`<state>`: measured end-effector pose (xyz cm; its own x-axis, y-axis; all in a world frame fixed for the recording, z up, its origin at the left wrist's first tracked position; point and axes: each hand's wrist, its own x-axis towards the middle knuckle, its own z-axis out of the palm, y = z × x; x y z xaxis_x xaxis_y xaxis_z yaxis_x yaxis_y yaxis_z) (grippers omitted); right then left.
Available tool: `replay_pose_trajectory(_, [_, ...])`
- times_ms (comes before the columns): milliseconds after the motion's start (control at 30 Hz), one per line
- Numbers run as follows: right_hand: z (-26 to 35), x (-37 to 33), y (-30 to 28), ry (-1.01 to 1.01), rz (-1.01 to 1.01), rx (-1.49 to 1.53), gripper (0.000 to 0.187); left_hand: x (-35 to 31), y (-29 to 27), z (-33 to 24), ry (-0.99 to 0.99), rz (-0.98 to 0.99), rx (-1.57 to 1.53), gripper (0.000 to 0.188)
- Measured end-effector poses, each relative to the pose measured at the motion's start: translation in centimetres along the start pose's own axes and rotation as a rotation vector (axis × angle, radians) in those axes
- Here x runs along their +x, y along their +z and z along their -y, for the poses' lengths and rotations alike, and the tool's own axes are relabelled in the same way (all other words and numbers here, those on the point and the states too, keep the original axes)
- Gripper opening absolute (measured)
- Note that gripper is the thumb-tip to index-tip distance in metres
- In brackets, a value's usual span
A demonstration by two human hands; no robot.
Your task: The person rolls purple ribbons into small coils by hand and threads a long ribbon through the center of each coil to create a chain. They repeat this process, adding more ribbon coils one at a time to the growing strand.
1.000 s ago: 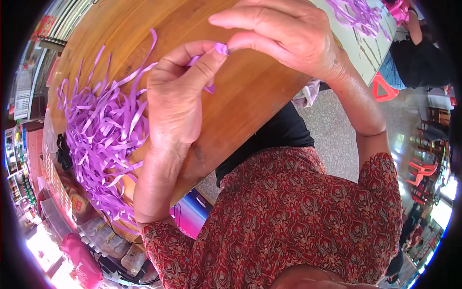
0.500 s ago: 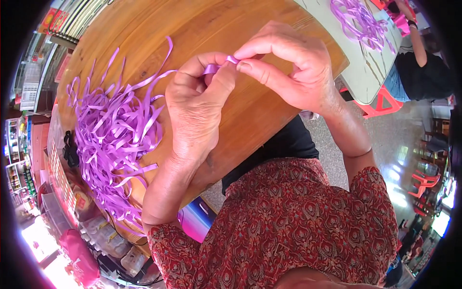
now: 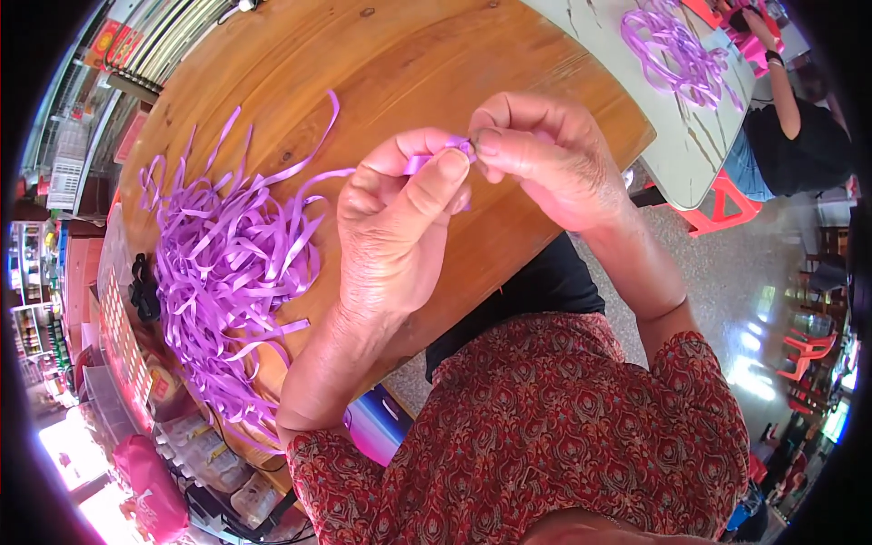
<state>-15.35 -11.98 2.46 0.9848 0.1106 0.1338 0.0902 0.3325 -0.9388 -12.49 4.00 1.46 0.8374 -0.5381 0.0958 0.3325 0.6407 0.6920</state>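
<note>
A narrow purple ribbon [image 3: 417, 164] runs between my hands above the wooden table [image 3: 400, 68]. My left hand [image 3: 400, 213] pinches it between thumb and forefinger, where a small fold or loop stands at the fingertips. Closed at the same spot, the thumb and fingers of my right hand [image 3: 549, 159] grip the ribbon's end, mostly hidden by the fingertips. To the left of my left hand lies a large tangled heap of purple ribbons [image 3: 232, 272]; one strand trails from it toward that hand.
On a white table [image 3: 590, 36] at the upper right lies another bundle of purple ribbon [image 3: 672, 54]. A person in a black top [image 3: 799, 150] is beside it, near a red stool [image 3: 722, 209]. Black cable [image 3: 143, 286] and packaged goods line the left table edge.
Both hands have shifted slightly down, the left one also to the right. My right fingers have curled in from a wide pinch and now meet the left fingertips at the ribbon.
</note>
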Motion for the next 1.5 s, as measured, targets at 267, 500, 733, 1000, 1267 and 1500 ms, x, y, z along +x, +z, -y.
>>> replay_pose_trajectory(267, [0.0, 0.0, -0.5, -0.588, -0.074, -0.674, 0.012, 0.0, -0.6, 0.1, 0.016, 0.022, 0.122, 0.016])
replay_pose_trajectory(500, [1.0, -0.4, -0.6, -0.765, -0.005, -0.867, 0.017, 0.0, -0.6, 0.0, 0.022, -0.008, 0.172, 0.016])
replay_pose_trajectory(733, [1.0, -0.2, -1.0, -0.696, 0.030, -0.743, 0.015, -0.1, -0.9, 0.3, 0.003, -0.004, 0.202, 0.016])
replay_pose_trajectory(1000, [0.0, -0.4, -1.5, -0.587, -0.007, -0.566, 0.009, -0.1, -0.5, 0.2, -0.003, -0.002, 0.248, 0.017])
replay_pose_trajectory(1267, [-1.1, -1.0, -1.7, -0.365, -0.119, -0.314, 0.005, 0.0, -0.8, 0.4, 0.003, -0.041, 0.226, 0.015])
replay_pose_trajectory(1500, [-1.2, -1.5, -2.0, -0.321, -0.139, -0.369, 0.004, 0.1, -1.2, 0.5, -0.036, -0.047, 0.231, 0.012])
